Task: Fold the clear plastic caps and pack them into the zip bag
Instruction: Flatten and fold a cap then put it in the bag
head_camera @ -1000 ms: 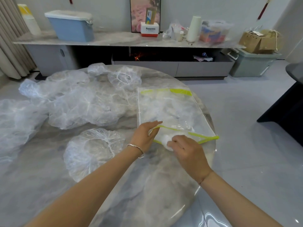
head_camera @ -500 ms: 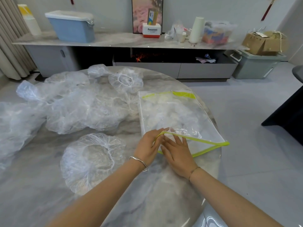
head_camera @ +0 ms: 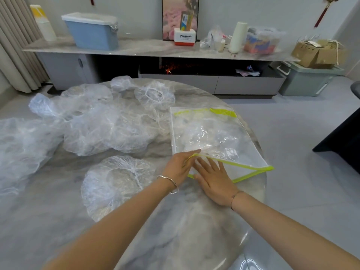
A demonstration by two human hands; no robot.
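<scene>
A clear zip bag (head_camera: 214, 137) with yellow-green edging lies on the right side of the round marble table (head_camera: 136, 240), with crumpled clear plastic inside. My left hand (head_camera: 179, 166) pinches the upper lip of the bag's near mouth and holds it lifted. My right hand (head_camera: 212, 176) reaches flat into the mouth, its straight fingers under the clear film. One round clear plastic cap (head_camera: 116, 182) lies spread just left of my left wrist. Several more caps (head_camera: 101, 125) are heaped across the table's left and far side.
The table's edge curves close past the bag on the right, with grey floor beyond. A long sideboard (head_camera: 155, 49) stands at the back with a blue bin (head_camera: 93, 32), boxes and bottles. A dark piece of furniture (head_camera: 342, 141) is at the right.
My right hand, which gripped a folded white wad at the bag's mouth, has flattened and slid into the bag. My left hand keeps the lip raised.
</scene>
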